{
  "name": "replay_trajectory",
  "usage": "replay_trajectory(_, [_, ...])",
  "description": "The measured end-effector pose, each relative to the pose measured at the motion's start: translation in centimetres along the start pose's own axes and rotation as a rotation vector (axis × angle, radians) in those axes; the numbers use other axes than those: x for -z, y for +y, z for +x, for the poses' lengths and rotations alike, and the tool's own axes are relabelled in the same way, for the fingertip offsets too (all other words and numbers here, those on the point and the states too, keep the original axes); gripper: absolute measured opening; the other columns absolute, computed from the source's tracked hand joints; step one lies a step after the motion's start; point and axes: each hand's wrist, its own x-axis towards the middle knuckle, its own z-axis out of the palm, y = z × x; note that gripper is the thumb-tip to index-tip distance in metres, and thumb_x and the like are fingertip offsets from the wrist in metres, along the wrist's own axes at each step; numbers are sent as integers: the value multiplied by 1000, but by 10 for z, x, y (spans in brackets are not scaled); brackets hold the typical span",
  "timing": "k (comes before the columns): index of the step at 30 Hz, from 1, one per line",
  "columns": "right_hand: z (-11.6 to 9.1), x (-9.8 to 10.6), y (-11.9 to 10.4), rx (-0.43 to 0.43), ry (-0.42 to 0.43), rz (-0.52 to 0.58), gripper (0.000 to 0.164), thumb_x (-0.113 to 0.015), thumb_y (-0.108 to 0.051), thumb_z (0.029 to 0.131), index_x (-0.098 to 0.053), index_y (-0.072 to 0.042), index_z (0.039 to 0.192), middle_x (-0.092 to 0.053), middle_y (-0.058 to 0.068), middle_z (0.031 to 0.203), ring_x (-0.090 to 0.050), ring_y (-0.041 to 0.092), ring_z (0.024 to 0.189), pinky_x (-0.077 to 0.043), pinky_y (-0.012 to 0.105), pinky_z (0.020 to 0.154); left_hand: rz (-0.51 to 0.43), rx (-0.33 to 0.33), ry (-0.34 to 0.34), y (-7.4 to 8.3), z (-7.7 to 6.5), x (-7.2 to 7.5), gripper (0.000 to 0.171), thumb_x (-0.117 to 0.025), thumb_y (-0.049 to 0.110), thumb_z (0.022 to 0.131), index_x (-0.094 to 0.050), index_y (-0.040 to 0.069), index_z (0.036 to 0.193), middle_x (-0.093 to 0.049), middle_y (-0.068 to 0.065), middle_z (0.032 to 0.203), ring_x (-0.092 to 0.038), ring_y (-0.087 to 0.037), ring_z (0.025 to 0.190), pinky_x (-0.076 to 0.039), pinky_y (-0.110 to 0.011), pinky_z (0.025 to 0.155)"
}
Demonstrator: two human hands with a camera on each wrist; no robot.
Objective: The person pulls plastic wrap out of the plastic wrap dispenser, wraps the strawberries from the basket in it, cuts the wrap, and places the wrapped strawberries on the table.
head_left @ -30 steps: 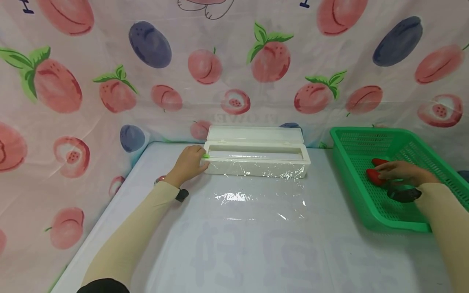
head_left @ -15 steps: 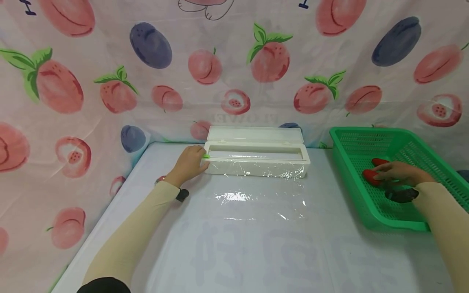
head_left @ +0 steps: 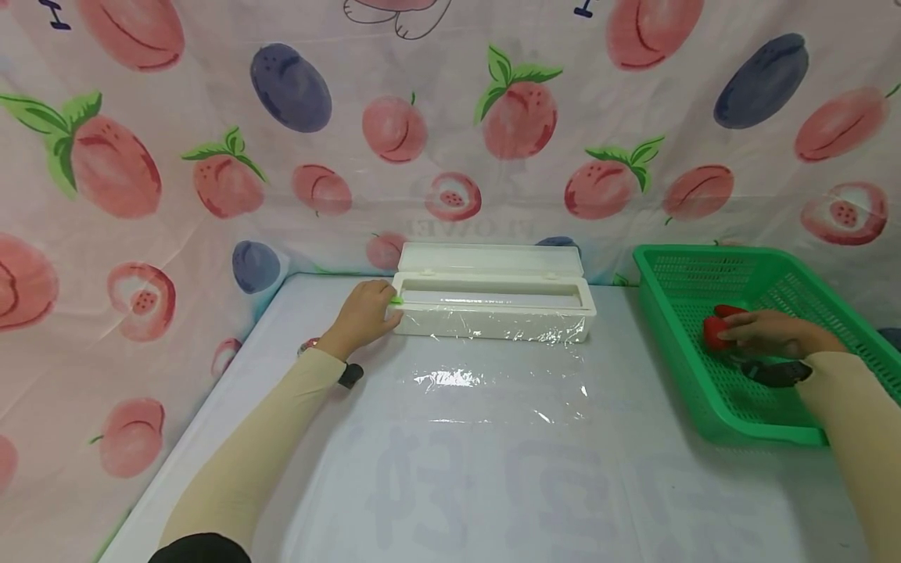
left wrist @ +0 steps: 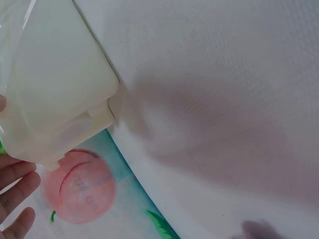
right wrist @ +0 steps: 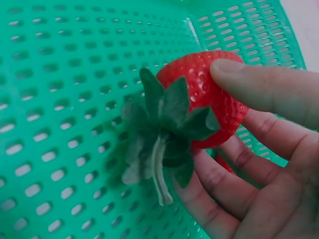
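Observation:
A white cling film dispenser (head_left: 493,322) sits at the back of the table, its lid raised. My left hand (head_left: 360,313) holds its left end, thumb at the front and fingers at the side, near a small green tab (head_left: 396,300). In the left wrist view, several fingers (left wrist: 17,191) show at the end of the box. Inside the green basket, my right hand (head_left: 781,332) pinches a red strawberry (right wrist: 199,82) between thumb and fingers. Its green leaves and pale stem face the right wrist camera. Another red piece (head_left: 728,310) lies just behind it, partly hidden.
The perforated green basket (head_left: 725,432) stands at the right. Clear film (head_left: 493,391) hangs over the dispenser's front and lies on the white table (head_left: 317,500). A fruit-printed cloth (head_left: 450,102) rises behind and to the left.
My right hand has shifted slightly within the basket and the strawberry in its fingers has turned more upright. The left hand and dispenser have stayed put.

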Motion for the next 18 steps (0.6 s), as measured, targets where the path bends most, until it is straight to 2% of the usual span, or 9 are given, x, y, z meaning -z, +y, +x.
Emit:
replay_trajectory(5, [-2, 3, 1, 15, 8, 27, 77, -40, -31, 100, 2, 19, 141, 1, 44, 144, -25, 55, 131, -49, 37, 95, 0, -4, 4, -1, 0, -1, 32, -68, 22, 81, -64, -5, 98, -65, -18, 102, -61, -32, 97, -46, -44, 94])
replay_trajectory(6, [-2, 3, 2, 19, 8, 31, 78, -39, -32, 100, 3, 19, 141, 2, 44, 144, -18, 57, 133, -49, 38, 95, 0, -5, 4, -1, 0, -1, 32, -68, 22, 81, -63, -4, 98, -65, -18, 102, -61, -32, 96, -46, -44, 94])
replay_trajectory(8, [-3, 6, 3, 24, 15, 34, 78, -39, -33, 100, 5, 18, 141, 1, 44, 144, -32, 53, 128, -49, 37, 95, -1, -7, 8, -1, 0, -1, 31, -68, 22, 81, -64, -4, 98, -65, -18, 102, -61, -32, 95, -47, -44, 93])
replay_trajectory(9, [-3, 8, 3, 26, 19, 41, 79, -39, -33, 100, 6, 18, 141, -1, 43, 145, -44, 43, 125, -50, 36, 95, -2, -7, 9, -1, 0, -1, 31, -68, 22, 81, -64, -4, 98, -65, -18, 101, -61, -32, 95, -47, -44, 92])
replay_trajectory(10, [-3, 9, 3, 29, 26, 55, 79, -39, -33, 100, 7, 17, 141, -14, 42, 143, -53, 30, 118, -50, 35, 94, -3, -6, 10, -1, 0, -1, 31, -69, 22, 81, -64, -4, 98, -65, -18, 101, -61, -32, 95, -47, -44, 92])
replay_trajectory(12, [-4, 13, 3, 35, 30, 98, 80, -40, -31, 100, 10, 15, 142, -42, 27, 133, -57, 4, 105, -51, 32, 92, -4, -8, 14, -1, 0, -1, 31, -69, 22, 81, -64, -4, 97, -65, -18, 101, -61, -32, 95, -47, -44, 92])
replay_trajectory(13, [-4, 14, 2, 36, 37, 120, 80, -40, -30, 100, 11, 14, 142, -51, 11, 125, -53, -7, 98, -51, 30, 90, -6, -9, 15, -1, 0, -1, 31, -69, 22, 80, -64, -4, 97, -65, -18, 101, -61, -32, 95, -47, -44, 92])
replay_trajectory(16, [-7, 18, -2, 50, 44, 198, 80, -41, -27, 100, 14, 11, 143, -48, -23, 103, -51, -15, 88, -52, 24, 86, -7, -6, 14, -1, 0, -1, 31, -69, 22, 81, -64, -4, 97, -65, -18, 102, -61, -32, 95, -47, -44, 92])
replay_trajectory(18, [-10, 20, -6, 65, 48, 228, 81, -41, -26, 100, 16, 10, 143, -48, -30, 96, -51, -15, 88, -52, 21, 84, -6, -3, 11, 0, 0, -2, 31, -69, 22, 81, -64, -4, 98, -65, -18, 102, -61, -32, 95, -47, -44, 92])
